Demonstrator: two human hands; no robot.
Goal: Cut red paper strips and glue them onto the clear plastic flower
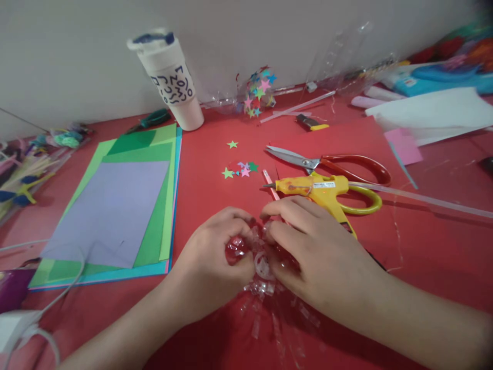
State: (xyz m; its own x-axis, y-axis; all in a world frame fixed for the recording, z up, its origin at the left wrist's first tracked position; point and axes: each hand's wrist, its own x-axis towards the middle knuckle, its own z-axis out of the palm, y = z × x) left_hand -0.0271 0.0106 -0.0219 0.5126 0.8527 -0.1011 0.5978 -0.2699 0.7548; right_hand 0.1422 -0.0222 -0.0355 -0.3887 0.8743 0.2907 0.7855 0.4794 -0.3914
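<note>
Low over the red tabletop, my left hand (215,252) and my right hand (316,246) pinch a clear, shiny plastic piece (263,267) between curled fingers. A round ring shows at its middle, and cut strips of it trail down toward me. My fingers hide part of the piece. Just beyond my right hand lies a yellow hot glue gun (323,189) with a clear glue stick (416,197) in its back. Scissors (308,163) lie behind the gun, one handle red and the other yellow. A pink pencil-like stick (270,185) pokes out under the gun's nozzle.
Small paper stars (245,172) lie ahead of my hands. A ball of coloured stars (259,92), a white tumbler (169,77) and a box cutter (311,123) stand or lie farther back. Coloured paper sheets (110,210) and a white cable (65,290) are at left, white paper (435,113) at right.
</note>
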